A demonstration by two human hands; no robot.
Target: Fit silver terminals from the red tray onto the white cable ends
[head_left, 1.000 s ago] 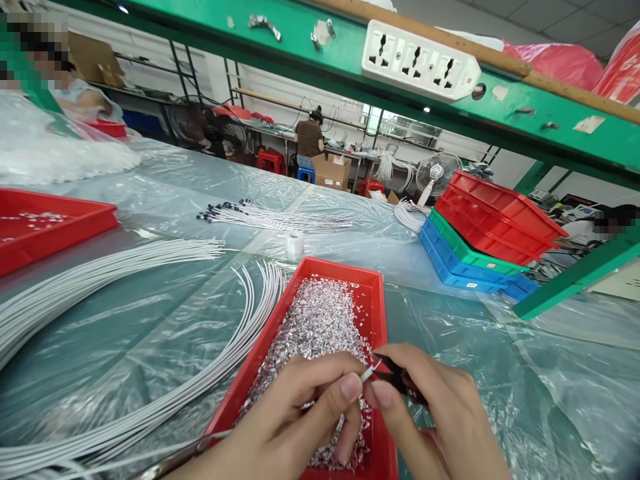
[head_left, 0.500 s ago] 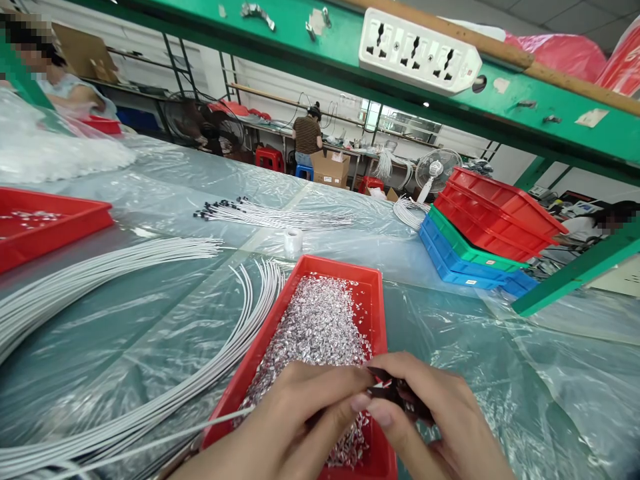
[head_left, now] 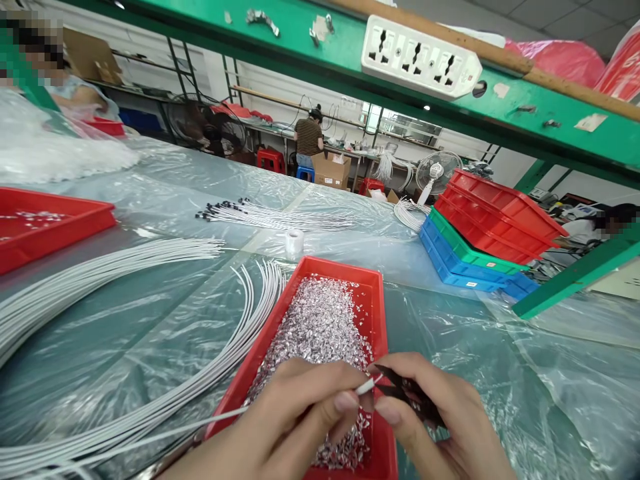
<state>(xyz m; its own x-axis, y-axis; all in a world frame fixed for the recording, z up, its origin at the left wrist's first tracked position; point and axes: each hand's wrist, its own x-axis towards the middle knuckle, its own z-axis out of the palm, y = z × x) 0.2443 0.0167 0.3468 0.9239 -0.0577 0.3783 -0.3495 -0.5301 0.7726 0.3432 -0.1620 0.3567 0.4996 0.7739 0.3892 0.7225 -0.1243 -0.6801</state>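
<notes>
Holding: your left hand (head_left: 295,420) pinches the end of one white wire (head_left: 220,419) between thumb and forefinger, its tip poking out toward the other hand.
Tool: your right hand (head_left: 440,420) is closed around small black snips (head_left: 400,390), their blades parted at the wire tip.
Place: both hands work over the near end of the red tray (head_left: 376,293), which is heaped with silver scraps (head_left: 320,327).
Grip: keep the left pinch close behind the tip, so the wire cannot flex when the blades meet it.
Aim: I judge the cut goes best square across the wire, blades well clear of your fingertips.
Catch: stay above the tray so offcuts drop among the scraps, not onto the plastic sheet (head_left: 475,333) on the bench.
Slack: the wire trails left past the tray edge, beside the bundle of white wires (head_left: 150,393); keep it from tangling there.
</notes>
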